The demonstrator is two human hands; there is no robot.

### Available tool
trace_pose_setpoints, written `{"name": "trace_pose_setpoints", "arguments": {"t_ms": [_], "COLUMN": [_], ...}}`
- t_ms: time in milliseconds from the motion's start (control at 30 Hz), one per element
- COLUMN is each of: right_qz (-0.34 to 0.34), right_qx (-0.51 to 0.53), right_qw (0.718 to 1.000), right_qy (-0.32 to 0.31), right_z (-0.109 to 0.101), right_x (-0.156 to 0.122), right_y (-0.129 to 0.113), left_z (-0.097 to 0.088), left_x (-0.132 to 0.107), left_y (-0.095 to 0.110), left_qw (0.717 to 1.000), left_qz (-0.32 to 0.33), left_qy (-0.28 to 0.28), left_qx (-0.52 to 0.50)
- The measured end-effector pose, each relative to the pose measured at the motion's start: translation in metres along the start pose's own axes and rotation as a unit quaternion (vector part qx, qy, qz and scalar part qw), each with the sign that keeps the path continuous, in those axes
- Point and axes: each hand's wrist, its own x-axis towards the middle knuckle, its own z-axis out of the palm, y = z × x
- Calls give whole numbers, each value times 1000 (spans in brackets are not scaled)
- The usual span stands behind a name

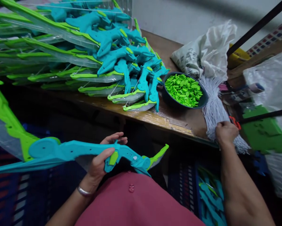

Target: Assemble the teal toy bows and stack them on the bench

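Observation:
My left hand (100, 160) grips a toy bow (84, 150) by its middle, thumb in front. The bow has a turquoise body, lime-green limbs at both ends and a small green piece near my thumb. No string shows on it. My right hand (227, 133) is closed at the bundle of white strings (213, 110), which hangs over the table edge. Its fingertips are partly hidden, so how many strings they pinch cannot be made out. Behind the strings stands a dark bowl (204, 99) full of small green plastic pieces (183, 90).
Strung toy bows (117, 40) are piled on the wooden table (152, 121) at the left. A white sack (207, 50) stands behind the bowl. Orange-handled scissors (235, 122) and a green foam mat (264, 128) lie at the right. Below, a blue crate (185, 185) stands beside more turquoise parts (211, 197).

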Motion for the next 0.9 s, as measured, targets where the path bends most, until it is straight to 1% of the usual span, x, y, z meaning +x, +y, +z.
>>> {"name": "trace_pose_setpoints", "arguments": {"t_ms": [67,100,133,200,267,300,333,367,400,433,467,533,567,600,633,700,733,767,800,833,867,900], "right_qz": [-11,-35,-71,-164,-269,-331,-400,-450,-488,-515,-535,-547,-529,-483,-414,-256,-200,-157,-114,-68,-12,41], "right_qx": [96,148,195,275,324,347,389,407,407,404,396,397,414,443,479,539,555,570,593,625,661,697], "right_qw": [994,986,976,947,905,871,803,748,706,668,638,564,530,510,507,533,546,544,521,486,446,406], "right_qy": [52,63,60,20,-57,-112,-208,-269,-313,-354,-388,-474,-518,-557,-584,-599,-595,-596,-603,-607,-604,-590], "right_z": [-11,-17,-24,-38,-54,-62,-70,-78,-84,-90,-94,-96,-94,-90,-85,-74,-70,-67,-65,-64,-64,-65], "right_x": [-8,-16,-30,-70,-123,-150,-175,-197,-214,-226,-232,-231,-226,-221,-216,-212,-213,-216,-220,-223,-225,-224], "right_y": [-20,-34,-50,-87,-126,-143,-158,-170,-179,-185,-187,-188,-189,-190,-194,-205,-212,-220,-229,-237,-244,-249], "left_z": [-1,-2,-2,-1,3,5,6,6,5,3,-1,-9,-12,-15,-16,-15,-13,-10,-7,-5,-3,-2], "left_x": [-2,-4,-5,-8,-9,-8,-8,-8,-7,-7,-7,-7,-8,-9,-10,-11,-12,-12,-13,-14,-15,-16], "left_y": [-4,-7,-9,-14,-17,-17,-17,-16,-15,-15,-14,-14,-14,-13,-13,-10,-8,-6,-4,-2,0,1], "left_qw": [1000,999,998,995,991,989,987,985,983,983,983,984,985,985,986,987,986,984,982,980,978,977], "left_qz": [-19,-29,-39,-57,-70,-79,-86,-91,-95,-99,-101,-98,-93,-83,-69,-39,-28,-20,-15,-10,-9,-7], "left_qy": [-7,-17,-31,-64,-99,-113,-126,-137,-144,-146,-145,-132,-126,-124,-125,-142,-157,-172,-185,-198,-210,-211], "left_qx": [-14,-21,-27,-43,-53,-56,-58,-57,-55,-54,-55,-67,-76,-83,-84,-68,-54,-40,-26,-14,-3,7]}}
